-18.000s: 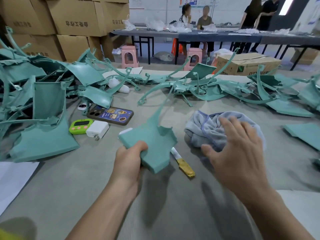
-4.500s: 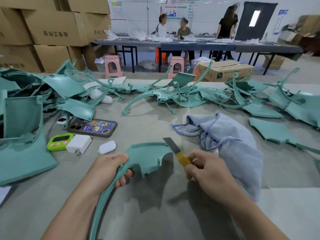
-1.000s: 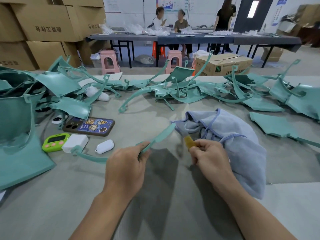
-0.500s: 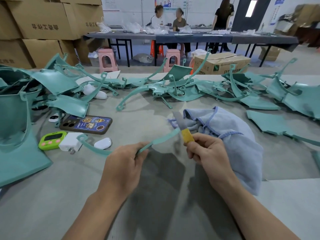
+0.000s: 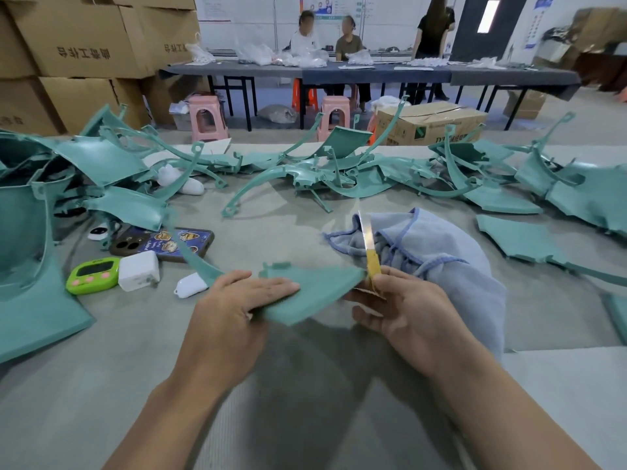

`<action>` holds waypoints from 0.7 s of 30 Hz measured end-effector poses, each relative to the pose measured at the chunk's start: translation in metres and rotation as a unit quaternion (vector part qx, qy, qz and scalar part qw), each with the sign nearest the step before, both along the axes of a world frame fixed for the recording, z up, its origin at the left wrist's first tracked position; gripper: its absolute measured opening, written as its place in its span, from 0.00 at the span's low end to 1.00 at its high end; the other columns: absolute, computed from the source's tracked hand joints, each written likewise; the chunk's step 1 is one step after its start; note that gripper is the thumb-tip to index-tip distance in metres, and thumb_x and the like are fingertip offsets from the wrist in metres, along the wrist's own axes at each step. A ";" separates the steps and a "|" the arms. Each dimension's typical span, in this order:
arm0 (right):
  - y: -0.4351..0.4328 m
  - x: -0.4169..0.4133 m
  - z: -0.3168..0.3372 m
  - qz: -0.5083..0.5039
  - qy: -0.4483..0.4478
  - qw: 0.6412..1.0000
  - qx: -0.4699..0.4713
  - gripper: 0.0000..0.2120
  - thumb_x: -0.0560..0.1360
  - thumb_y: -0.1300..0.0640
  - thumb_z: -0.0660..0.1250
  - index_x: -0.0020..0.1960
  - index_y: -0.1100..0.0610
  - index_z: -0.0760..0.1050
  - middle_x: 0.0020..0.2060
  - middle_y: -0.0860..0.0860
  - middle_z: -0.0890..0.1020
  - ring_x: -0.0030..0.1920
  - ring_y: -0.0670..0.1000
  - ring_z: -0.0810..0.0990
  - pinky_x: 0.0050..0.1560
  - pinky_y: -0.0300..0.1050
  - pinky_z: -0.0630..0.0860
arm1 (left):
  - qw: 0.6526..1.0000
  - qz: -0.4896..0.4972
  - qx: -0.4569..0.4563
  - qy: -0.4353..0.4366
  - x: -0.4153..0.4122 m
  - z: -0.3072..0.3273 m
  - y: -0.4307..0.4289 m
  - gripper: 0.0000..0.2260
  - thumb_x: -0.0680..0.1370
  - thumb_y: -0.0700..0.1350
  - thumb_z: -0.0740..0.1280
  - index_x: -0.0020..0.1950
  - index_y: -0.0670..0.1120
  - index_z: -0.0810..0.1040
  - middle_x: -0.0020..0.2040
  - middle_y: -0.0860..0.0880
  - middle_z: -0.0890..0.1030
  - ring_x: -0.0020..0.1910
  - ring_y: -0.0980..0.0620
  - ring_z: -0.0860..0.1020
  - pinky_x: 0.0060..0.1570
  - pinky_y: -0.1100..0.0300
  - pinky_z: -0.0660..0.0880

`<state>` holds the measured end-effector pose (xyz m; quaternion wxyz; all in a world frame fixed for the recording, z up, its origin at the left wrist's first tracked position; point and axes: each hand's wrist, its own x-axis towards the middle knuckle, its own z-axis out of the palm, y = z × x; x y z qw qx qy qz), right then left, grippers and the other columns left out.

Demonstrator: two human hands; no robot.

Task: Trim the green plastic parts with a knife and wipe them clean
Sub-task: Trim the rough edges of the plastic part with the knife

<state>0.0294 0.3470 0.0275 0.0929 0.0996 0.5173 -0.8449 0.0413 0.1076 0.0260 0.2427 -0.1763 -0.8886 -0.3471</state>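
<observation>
Nearest the camera, two bare forearms reach out over the grey table [image 5: 305,395]. The left hand [image 5: 234,310] holds a flat green part [image 5: 308,288] just above the table, its fingers laid straight across the top face; the thumb is hidden underneath. The right hand [image 5: 403,310] grips a knife [image 5: 370,256] by its yellow handle, fingers curled round it. The blade points up and away, and the knife meets the right-hand corner of the part. A thin curved arm of the same part sweeps off to the left, past the left hand. Just beyond the right hand lies a crumpled blue-grey cloth [image 5: 448,252] with a blue hem. Left of the hands sit a small white case [image 5: 190,289], a white charger [image 5: 139,270], a lime-green timer [image 5: 90,275] and a phone [image 5: 166,242] with a cartoon cover. Farther back, more green parts [image 5: 322,178] lie tangled across the width of the table, heaped higher at the left [image 5: 101,164] and spread flatter at the right [image 5: 519,239]. Behind the table stand pink stools [image 5: 207,117], a carton [image 5: 431,122] on the floor and stacked cardboard boxes [image 5: 84,45]. At a long dark table [image 5: 373,74] farther back, two people sit and one stands.
</observation>
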 end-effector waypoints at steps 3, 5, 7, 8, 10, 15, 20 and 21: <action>0.008 0.003 0.005 0.017 -0.052 0.995 -0.079 0.11 0.81 0.64 0.58 0.46 0.63 0.78 0.45 0.62 0.84 0.43 0.61 0.86 0.36 0.50 0.83 | 0.998 -0.053 -0.003 0.024 0.001 -0.001 0.003 0.24 0.64 0.35 0.67 0.54 0.55 0.87 0.56 0.66 0.81 0.58 0.72 0.77 0.68 0.67 0.64; 0.012 0.003 0.008 0.023 -0.065 0.995 -0.067 0.09 0.78 0.63 0.60 0.42 0.62 0.77 0.40 0.59 0.82 0.39 0.58 0.83 0.37 0.51 0.84 | 0.997 -0.075 -0.006 0.026 0.001 -0.002 0.004 0.26 0.62 0.33 0.66 0.53 0.55 0.87 0.58 0.62 0.82 0.59 0.68 0.78 0.69 0.60 0.65; 0.015 0.005 0.011 0.069 -0.064 0.994 -0.054 0.07 0.74 0.63 0.64 0.40 0.61 0.79 0.41 0.57 0.82 0.42 0.56 0.83 0.48 0.55 0.84 | 0.995 -0.089 -0.020 0.041 0.002 -0.002 0.004 0.26 0.62 0.32 0.67 0.53 0.54 0.88 0.61 0.58 0.82 0.61 0.63 0.79 0.70 0.52 0.66; 0.015 0.006 0.011 0.101 -0.059 0.992 -0.050 0.06 0.71 0.63 0.65 0.40 0.61 0.81 0.43 0.57 0.83 0.44 0.56 0.83 0.55 0.56 0.81 | 0.994 -0.094 -0.022 0.052 0.002 -0.002 0.004 0.24 0.64 0.33 0.68 0.52 0.54 0.88 0.63 0.57 0.81 0.63 0.60 0.78 0.70 0.49 0.67; 0.011 0.008 0.009 0.122 -0.043 0.990 -0.052 0.07 0.67 0.64 0.69 0.42 0.62 0.86 0.45 0.59 0.85 0.45 0.56 0.85 0.57 0.55 0.81 | 0.993 -0.092 -0.002 0.069 0.003 -0.001 0.004 0.18 0.68 0.37 0.72 0.54 0.54 0.87 0.68 0.55 0.78 0.71 0.54 0.72 0.72 0.50 0.66; -0.008 0.005 -0.001 -0.025 -0.021 0.996 -0.081 0.09 0.70 0.67 0.69 0.34 0.62 0.86 0.37 0.57 0.86 0.38 0.52 0.86 0.44 0.47 0.86 | 0.969 0.051 0.234 -0.062 0.005 -0.004 0.016 0.27 0.80 0.46 0.70 0.78 0.54 0.67 0.78 0.59 0.66 0.74 0.68 0.64 0.72 0.66 0.62; -0.026 0.009 -0.009 -0.065 0.007 0.997 -0.045 0.14 0.76 0.67 0.68 0.36 0.60 0.87 0.39 0.56 0.87 0.37 0.49 0.86 0.35 0.40 0.82 | 0.826 -0.218 0.439 -0.279 0.007 -0.004 0.033 0.31 0.65 0.35 0.61 0.65 0.52 0.80 0.65 0.47 0.82 0.66 0.50 0.79 0.63 0.52 0.76; -0.030 0.012 -0.011 -0.046 0.014 0.999 -0.008 0.11 0.75 0.66 0.69 0.38 0.59 0.87 0.40 0.57 0.87 0.38 0.50 0.86 0.37 0.42 0.83 | 0.832 -0.220 0.435 -0.266 0.008 -0.003 0.038 0.30 0.66 0.34 0.62 0.66 0.51 0.79 0.64 0.46 0.82 0.65 0.48 0.79 0.62 0.52 0.78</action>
